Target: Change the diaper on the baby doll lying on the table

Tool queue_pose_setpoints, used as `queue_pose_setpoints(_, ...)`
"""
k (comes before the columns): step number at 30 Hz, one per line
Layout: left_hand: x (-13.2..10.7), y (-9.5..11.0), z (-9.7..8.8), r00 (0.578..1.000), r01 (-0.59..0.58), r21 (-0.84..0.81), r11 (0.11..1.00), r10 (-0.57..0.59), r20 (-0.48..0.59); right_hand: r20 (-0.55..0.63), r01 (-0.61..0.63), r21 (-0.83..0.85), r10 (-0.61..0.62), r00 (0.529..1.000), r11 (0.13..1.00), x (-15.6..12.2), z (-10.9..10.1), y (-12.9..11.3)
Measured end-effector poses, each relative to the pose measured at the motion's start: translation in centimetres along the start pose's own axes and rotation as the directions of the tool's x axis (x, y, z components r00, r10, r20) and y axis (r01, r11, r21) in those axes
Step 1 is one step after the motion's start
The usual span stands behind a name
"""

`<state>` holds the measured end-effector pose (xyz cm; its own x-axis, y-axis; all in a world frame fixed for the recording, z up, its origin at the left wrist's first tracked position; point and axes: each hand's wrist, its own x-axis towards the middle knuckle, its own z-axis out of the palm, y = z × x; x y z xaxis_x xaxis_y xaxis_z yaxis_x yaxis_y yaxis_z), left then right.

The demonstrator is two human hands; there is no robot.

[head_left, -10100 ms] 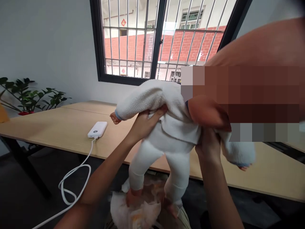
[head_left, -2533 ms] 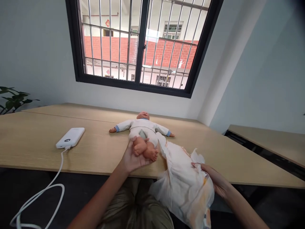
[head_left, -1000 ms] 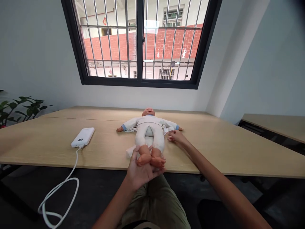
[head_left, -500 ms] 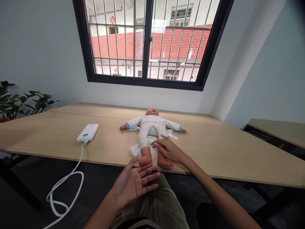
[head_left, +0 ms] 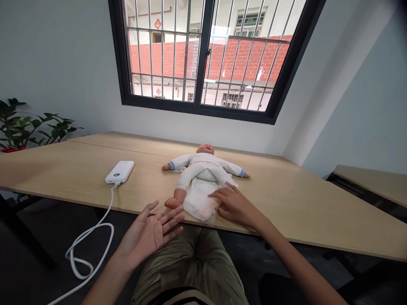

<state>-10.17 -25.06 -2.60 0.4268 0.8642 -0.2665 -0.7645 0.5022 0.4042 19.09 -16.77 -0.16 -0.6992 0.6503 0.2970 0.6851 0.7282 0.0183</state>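
Note:
A baby doll point(head_left: 206, 157) in a white top and trousers with blue cuffs lies on its back, its head toward the window and its legs spread. Between the legs a white diaper point(head_left: 202, 197) lies spread out, reaching the table's front edge. My left hand point(head_left: 149, 233) is palm up with its fingers apart, the fingertips by the doll's bare foot point(head_left: 174, 202). Over the doll's other lower leg rests my right hand point(head_left: 233, 205), palm down with fingers stretched out, and that foot is hidden behind it. Whether its fingertips press on the diaper, I cannot tell.
A white power bank point(head_left: 120, 171) lies on the wooden table point(head_left: 286, 190) at the left, its white cable point(head_left: 108, 228) hanging over the front edge. A potted plant point(head_left: 32, 127) stands at far left. Behind the table is a barred window point(head_left: 197, 55).
The doll's legs have spread wider, baring more of the diaper. My left hand has moved left with the foot beside it; my right hand has shifted right and slightly down.

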Motion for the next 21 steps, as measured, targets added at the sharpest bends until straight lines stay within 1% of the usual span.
queue_pose_setpoints(3,-0.1,0.0,0.1,1.000,-0.020,0.017,1.000,0.020,-0.014,-0.009,0.095,-0.024,-0.095,0.995,0.995,1.3,0.7,-1.4)
queue_pose_setpoints(6,-0.7,-0.3,0.5,0.997,-0.063,0.046,0.997,0.065,-0.049,-0.025,0.105,-0.012,-0.106,0.994,0.994,2.0,0.4,-1.2)
queue_pose_setpoints(9,-1.1,-0.4,1.1,0.990,-0.111,0.070,0.991,0.116,-0.078,-0.137,0.031,0.131,-0.013,0.990,0.991,2.7,-0.9,0.6)
queue_pose_setpoints(11,-1.0,-0.2,1.6,0.985,-0.139,0.085,0.987,0.147,-0.093,-0.207,-0.030,0.283,0.091,0.974,0.959,3.5,-1.8,2.4)
queue_pose_setpoints(12,-0.8,-0.1,1.9,0.982,-0.151,0.095,0.984,0.160,-0.104,-0.217,-0.059,0.366,0.147,0.965,0.929,4.1,-2.2,3.3)
queue_pose_setpoints(14,-0.2,0.1,2.6,0.974,-0.170,0.115,0.979,0.185,-0.132,-0.197,-0.085,0.546,0.227,0.954,0.833,5.5,-2.6,4.9)
queue_pose_setpoints(15,0.0,0.1,2.9,0.969,-0.181,0.125,0.976,0.198,-0.147,-0.177,-0.088,0.637,0.256,0.950,0.766,6.2,-2.6,5.6)
queue_pose_setpoints(17,0.3,-0.1,3.5,0.961,-0.201,0.138,0.970,0.222,-0.166,-0.135,-0.091,0.790,0.317,0.939,0.606,7.6,-2.2,6.7)
queue_pose_setpoints(18,0.4,-0.3,3.8,0.959,-0.208,0.141,0.968,0.230,-0.168,-0.114,-0.100,0.846,0.361,0.926,0.524,8.2,-1.9,7.1)
queue_pose_setpoints(19,0.4,-0.6,3.9,0.959,-0.208,0.142,0.968,0.231,-0.165,-0.098,-0.112,0.886,0.416,0.904,0.451,8.7,-1.4,7.5)
queue_pose_setpoints(21,0.4,-1.3,4.0,0.964,-0.193,0.143,0.971,0.215,-0.157,-0.067,-0.138,0.930,0.526,0.848,0.341,9.3,-0.4,8.1)
